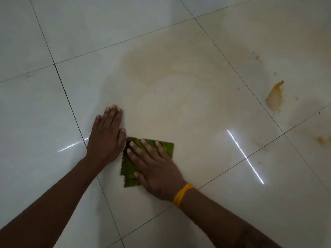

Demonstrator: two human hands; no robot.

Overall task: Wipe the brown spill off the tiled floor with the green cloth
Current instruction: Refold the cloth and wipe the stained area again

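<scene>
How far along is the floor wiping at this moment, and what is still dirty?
Partly done. The tile around the hands looks pale, with only a faint brown film smeared beyond it. In hand: the right hand presses flat on the green cloth, and the left hand rests flat on the floor. Left: a thick brown splash and a small patch at the right.

The floor (179,111) is all that shows: large glossy cream-white tiles, split by thin dark grout lines (68,102) that run slantwise from 11 o'clock to 5 o'clock and from 8 o'clock to 2 o'clock. 2 bright streaks of reflected light lie on it, a long one (245,156) at 4 o'clock, a short one (70,145) at 8 o'clock.
</scene>
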